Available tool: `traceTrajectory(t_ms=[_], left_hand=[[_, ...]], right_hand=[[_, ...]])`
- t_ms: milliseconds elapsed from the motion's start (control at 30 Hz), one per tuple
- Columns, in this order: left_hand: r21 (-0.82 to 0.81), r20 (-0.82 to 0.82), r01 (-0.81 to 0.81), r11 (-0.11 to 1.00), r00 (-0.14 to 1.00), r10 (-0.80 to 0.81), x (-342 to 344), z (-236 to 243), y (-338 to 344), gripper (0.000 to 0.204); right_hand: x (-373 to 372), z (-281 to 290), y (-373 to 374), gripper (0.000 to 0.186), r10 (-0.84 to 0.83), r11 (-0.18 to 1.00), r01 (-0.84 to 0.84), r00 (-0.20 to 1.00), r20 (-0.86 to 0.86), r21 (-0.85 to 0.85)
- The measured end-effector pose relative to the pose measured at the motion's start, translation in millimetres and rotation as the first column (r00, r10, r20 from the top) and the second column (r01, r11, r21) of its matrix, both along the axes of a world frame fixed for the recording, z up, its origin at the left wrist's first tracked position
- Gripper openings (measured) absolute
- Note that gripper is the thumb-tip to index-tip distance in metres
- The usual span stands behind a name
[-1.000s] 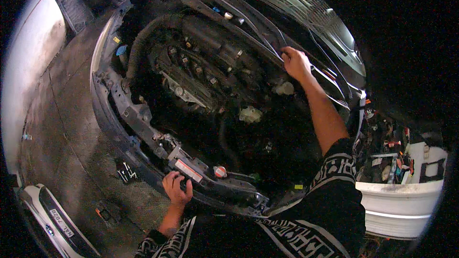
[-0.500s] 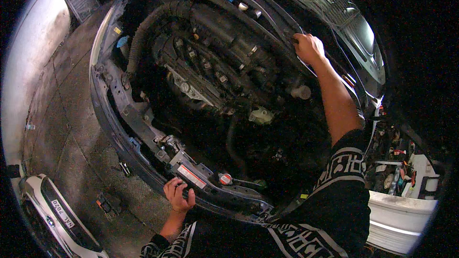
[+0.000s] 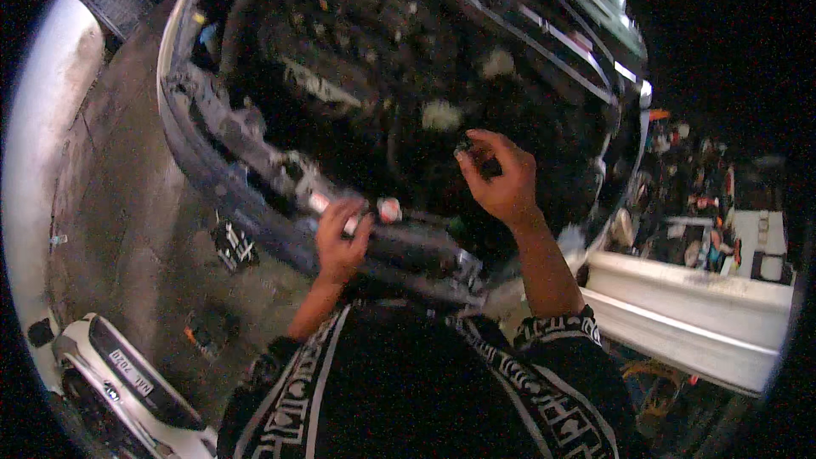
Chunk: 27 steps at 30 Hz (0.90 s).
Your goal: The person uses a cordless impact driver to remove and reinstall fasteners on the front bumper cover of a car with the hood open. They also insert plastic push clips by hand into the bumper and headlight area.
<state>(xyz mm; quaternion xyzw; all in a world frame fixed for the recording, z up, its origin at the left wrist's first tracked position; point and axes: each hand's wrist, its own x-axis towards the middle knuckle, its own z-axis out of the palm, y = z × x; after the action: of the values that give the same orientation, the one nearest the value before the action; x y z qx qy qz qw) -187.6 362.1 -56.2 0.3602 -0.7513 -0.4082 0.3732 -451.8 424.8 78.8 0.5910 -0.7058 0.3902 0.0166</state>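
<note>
Black radiator support [image 3: 416, 242] backs the left hand [image 3: 342, 238], fingers loosely spread across its label [image 3: 320, 201], probably for bracing. The right hand [image 3: 503, 177] pinches a small dark piece [image 3: 465, 145] over the engine bay [image 3: 416, 153], presumably for fine control; blur hides its type.

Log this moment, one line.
left hand: over label, contact unclear | right hand: above engine bay, pinching small dark item, unidentified | near left: red cap
</note>
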Motion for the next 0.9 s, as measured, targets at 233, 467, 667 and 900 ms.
traceTrajectory(t_ms=[233, 467, 667, 900], left_hand=[[0.383, -0.401, 0.559, 0.736, 0.818, -0.413, -24, 99, 54, 0.031], [0.446, -0.118, 0.628, 0.638, 0.748, -0.653, 17, 78, 80, 0.024], [0.555, -0.01, 0.682, 0.476, 0.578, -0.816, 43, 45, 103, 0.021], [0.482, 0.034, 0.727, 0.489, 0.542, -0.839, 31, 17, 121, 0.017]], right_hand=[[105, -4, 107, 0.033, -0.034, 0.999, 0.036, 0.993, 0.112, -0.014], [149, -33, 181, 0.026, -0.088, 0.977, -0.011, 0.887, 0.453, 0.211], [186, -82, 222, 0.022, -0.39, 0.894, -0.1, 0.304, 0.869, 0.436], [191, -108, 244, 0.022, -0.444, 0.893, -0.043, 0.078, 0.892, 0.448]])
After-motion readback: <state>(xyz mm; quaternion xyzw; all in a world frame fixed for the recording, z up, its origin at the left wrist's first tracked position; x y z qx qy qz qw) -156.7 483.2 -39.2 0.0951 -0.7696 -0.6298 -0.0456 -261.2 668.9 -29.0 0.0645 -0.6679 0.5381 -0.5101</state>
